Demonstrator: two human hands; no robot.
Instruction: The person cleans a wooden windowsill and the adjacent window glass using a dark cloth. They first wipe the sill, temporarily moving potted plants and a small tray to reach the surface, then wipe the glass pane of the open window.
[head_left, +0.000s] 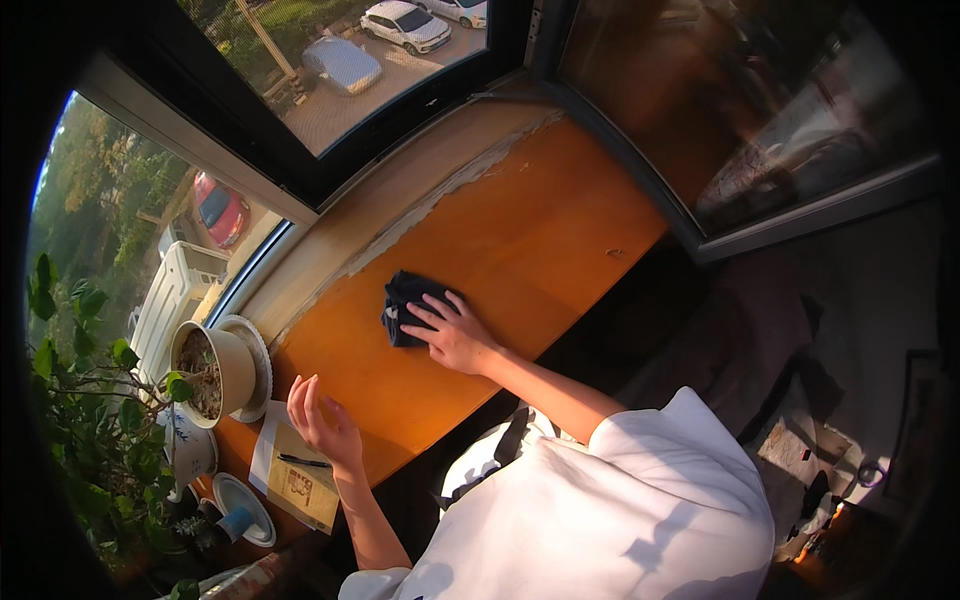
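Note:
A folded dark navy cloth (405, 300) lies bunched on the orange-brown wooden windowsill board (480, 247). My right hand (454, 334) presses on the cloth's near right side, fingers spread over its top; the palm's underside is hidden. My left hand (326, 427) is raised with bent fingers and holds nothing. It hovers at the board's left part, above a tan booklet (307, 491) with printing on its cover. On that booklet lies a black pen (304, 460), close to my left wrist. White paper (262, 454) sticks out beneath the booklet.
A cream flowerpot (232, 371) with soil stands by a white saucer (251, 352), left of the booklet. Leafy plants (97, 450) and another saucer (247, 502) are at the lower left. An open window sash (697, 240) overhangs the board's right end. Peeling paint (420, 214) runs along the back.

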